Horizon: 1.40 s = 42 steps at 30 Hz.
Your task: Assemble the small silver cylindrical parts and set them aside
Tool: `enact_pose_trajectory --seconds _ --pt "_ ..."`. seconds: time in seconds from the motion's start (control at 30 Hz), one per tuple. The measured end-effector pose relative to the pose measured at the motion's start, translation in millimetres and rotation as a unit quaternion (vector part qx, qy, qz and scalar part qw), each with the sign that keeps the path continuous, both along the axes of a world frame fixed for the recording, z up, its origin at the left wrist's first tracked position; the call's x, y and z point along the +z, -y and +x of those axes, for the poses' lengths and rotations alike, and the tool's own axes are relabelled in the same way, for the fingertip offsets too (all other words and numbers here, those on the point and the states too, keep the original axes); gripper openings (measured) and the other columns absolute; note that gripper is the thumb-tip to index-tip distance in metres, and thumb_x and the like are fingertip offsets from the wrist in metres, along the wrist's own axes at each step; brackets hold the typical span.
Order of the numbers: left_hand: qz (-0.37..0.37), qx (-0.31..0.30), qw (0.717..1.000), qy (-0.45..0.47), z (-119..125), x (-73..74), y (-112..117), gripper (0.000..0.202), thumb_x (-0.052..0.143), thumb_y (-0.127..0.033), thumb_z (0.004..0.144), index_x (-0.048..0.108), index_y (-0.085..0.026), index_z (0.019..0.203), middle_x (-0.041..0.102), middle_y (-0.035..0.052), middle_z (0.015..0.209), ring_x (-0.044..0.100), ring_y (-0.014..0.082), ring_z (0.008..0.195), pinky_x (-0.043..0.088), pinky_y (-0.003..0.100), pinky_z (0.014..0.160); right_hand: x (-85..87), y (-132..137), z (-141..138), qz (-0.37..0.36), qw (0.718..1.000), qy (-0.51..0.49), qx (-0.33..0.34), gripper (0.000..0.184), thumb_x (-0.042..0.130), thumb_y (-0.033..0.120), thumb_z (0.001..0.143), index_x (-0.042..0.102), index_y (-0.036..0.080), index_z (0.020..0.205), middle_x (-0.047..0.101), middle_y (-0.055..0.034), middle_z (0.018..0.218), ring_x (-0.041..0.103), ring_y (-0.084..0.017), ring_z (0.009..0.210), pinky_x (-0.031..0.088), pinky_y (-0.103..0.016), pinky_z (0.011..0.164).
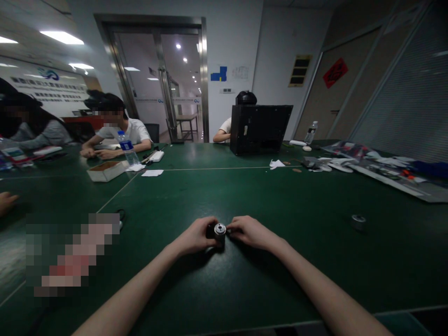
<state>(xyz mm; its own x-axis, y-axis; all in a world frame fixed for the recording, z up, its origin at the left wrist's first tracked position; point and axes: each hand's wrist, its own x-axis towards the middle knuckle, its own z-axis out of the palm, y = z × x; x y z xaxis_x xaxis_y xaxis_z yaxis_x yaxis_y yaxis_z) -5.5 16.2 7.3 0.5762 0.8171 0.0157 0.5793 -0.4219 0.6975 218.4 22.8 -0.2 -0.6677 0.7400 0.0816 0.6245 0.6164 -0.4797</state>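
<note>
A small dark cylindrical part with a silver round top [220, 230] sits between my two hands, just above the green table [217, 191]. My left hand [196, 234] is curled around its left side and grips it. My right hand [249, 231] has its fingers bent together and pinches the part from the right. A second small silver round piece [358, 221] lies alone on the table, far to the right of my hands.
A black monitor [259, 128] stands at the far side with a person behind it. Two people sit at the far left by a water bottle [127, 148] and a flat open box [107, 170]. Papers and tools [378, 168] clutter the right. Another person's hand [6, 201] rests at the left edge.
</note>
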Motion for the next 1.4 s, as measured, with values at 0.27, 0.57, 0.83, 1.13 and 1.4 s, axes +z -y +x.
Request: enact_pose_trajectory --seconds 0.27,0.57,0.83,1.13,1.4 --pt "0.008 0.001 1.000 -0.024 -0.7 1.1 -0.8 0.037 0.072 -0.033 0.066 0.059 -0.017 0.096 0.060 0.0018 0.092 0.055 0.0185 0.083 0.041 0.025 0.070 0.8 -5.7 9.6 -0.009 0.999 0.016 -0.045 0.029 0.060 0.018 0.078 0.067 0.022 0.107 0.066 -0.0061 0.097 0.060 -0.018 0.087 0.043 -0.026 0.077" --pt "0.012 0.001 0.999 -0.043 0.7 6.8 1.2 0.038 0.071 -0.035 0.067 0.059 -0.016 0.098 0.059 0.0034 0.095 0.053 0.0197 0.085 0.041 0.026 0.072 -8.1 0.9 -4.8 0.025 0.999 -0.011 -0.043 0.014 0.059 0.022 0.081 0.068 0.019 0.092 0.066 -0.0044 0.088 0.060 -0.015 0.079 0.042 -0.024 0.070" --pt "0.020 0.004 0.999 -0.049 -0.9 3.9 -0.4 0.039 0.070 -0.038 0.067 0.059 -0.017 0.098 0.058 0.0033 0.096 0.053 0.0207 0.087 0.041 0.028 0.073 -2.8 4.1 -4.5 -0.014 0.997 -0.057 -0.051 0.018 0.054 0.020 0.082 0.067 0.016 0.094 0.068 -0.0046 0.080 0.061 -0.014 0.069 0.043 -0.023 0.064" --pt "0.013 -0.005 0.999 -0.042 1.0 7.8 1.4 0.035 0.070 -0.035 0.068 0.059 -0.016 0.095 0.058 0.0022 0.092 0.052 0.0187 0.082 0.039 0.026 0.069 -1.1 1.4 0.4 0.001 0.999 -0.004 -0.040 0.014 0.063 0.022 0.078 0.068 0.018 0.090 0.066 -0.0050 0.090 0.060 -0.015 0.080 0.042 -0.024 0.070" --pt "0.023 -0.007 0.998 -0.053 -0.1 11.1 2.3 0.036 0.069 -0.036 0.069 0.059 -0.017 0.097 0.058 0.0030 0.095 0.052 0.0195 0.085 0.039 0.027 0.072 2.2 1.5 2.5 -0.017 0.999 -0.006 -0.037 0.017 0.062 0.022 0.079 0.068 0.019 0.095 0.064 -0.0055 0.095 0.059 -0.016 0.084 0.043 -0.026 0.073"
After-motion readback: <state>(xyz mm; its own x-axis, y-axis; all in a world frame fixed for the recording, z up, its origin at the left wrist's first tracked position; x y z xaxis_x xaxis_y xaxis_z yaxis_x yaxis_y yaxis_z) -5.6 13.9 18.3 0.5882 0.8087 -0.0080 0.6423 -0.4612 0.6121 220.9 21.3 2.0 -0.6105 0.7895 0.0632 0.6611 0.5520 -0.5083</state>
